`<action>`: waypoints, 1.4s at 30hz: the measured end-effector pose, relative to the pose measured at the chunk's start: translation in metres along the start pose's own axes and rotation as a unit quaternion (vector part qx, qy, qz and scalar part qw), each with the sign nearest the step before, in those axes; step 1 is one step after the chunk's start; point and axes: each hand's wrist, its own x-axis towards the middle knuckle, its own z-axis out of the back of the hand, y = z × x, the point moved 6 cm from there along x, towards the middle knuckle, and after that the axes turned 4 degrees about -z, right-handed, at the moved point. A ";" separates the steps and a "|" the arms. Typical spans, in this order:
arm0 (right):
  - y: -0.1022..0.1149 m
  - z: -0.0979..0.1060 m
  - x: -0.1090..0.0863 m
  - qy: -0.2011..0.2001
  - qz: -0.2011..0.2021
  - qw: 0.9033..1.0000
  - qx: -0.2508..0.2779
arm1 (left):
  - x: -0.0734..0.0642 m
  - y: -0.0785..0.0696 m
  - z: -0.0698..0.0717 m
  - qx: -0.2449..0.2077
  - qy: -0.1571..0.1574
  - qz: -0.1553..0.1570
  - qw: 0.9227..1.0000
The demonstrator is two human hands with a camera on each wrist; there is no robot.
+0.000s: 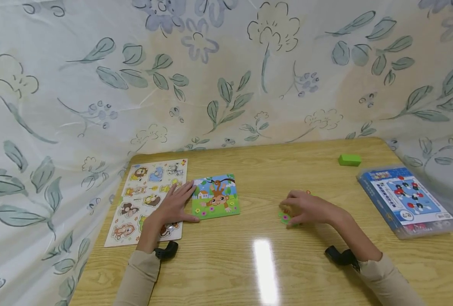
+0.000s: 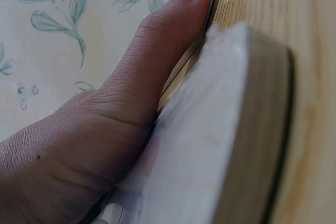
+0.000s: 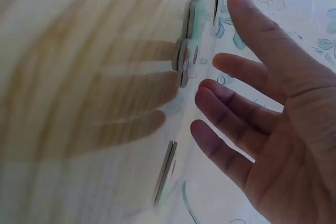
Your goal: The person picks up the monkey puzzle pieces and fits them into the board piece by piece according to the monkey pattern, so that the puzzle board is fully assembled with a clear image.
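Observation:
My left hand [image 1: 174, 204] lies flat with straight fingers over the right part of a white animal puzzle board [image 1: 119, 212]. Its fingertips and thumb meet the left edge of a square monkey picture puzzle [image 1: 216, 202]. In the left wrist view the thumb [image 2: 168, 40] stretches past the board's thick edge [image 2: 236, 145]. To the right, my right hand [image 1: 308, 208] hovers over small loose puzzle pieces [image 1: 285, 219], partly hiding them. The right wrist view shows its fingers [image 3: 231, 103] spread, loosely bent and holding nothing, apart from the flat pieces [image 3: 184, 61] on the table.
A green block [image 1: 349, 160] sits at the back right of the wooden table [image 1: 226, 259]. Below it, near the right edge, lies a blue-and-white boxed set [image 1: 414, 199] in clear plastic. A floral cloth [image 1: 226, 85] hangs behind the table.

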 end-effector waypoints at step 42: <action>-0.004 0.000 0.000 -0.010 -0.017 1.000 -0.021 | -0.001 0.000 0.000 -0.005 -0.011 -0.005 1.000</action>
